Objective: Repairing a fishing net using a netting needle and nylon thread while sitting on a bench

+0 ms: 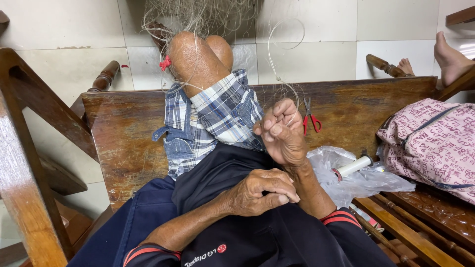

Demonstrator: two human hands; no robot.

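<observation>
1. Right hand (281, 133) raised, fingers clenched on thin fishing line (282, 59).
2. Left hand (260, 192) low on lap, fingers curled shut, pinching same line, hardly visible.
3. Net (198, 20) draped over knee (193, 54).
4. Red scissors (310, 117) on wooden worktop (128, 128), near right hand.

Crumpled clear plastic bag (356, 180) on the bench (123, 133).
</observation>
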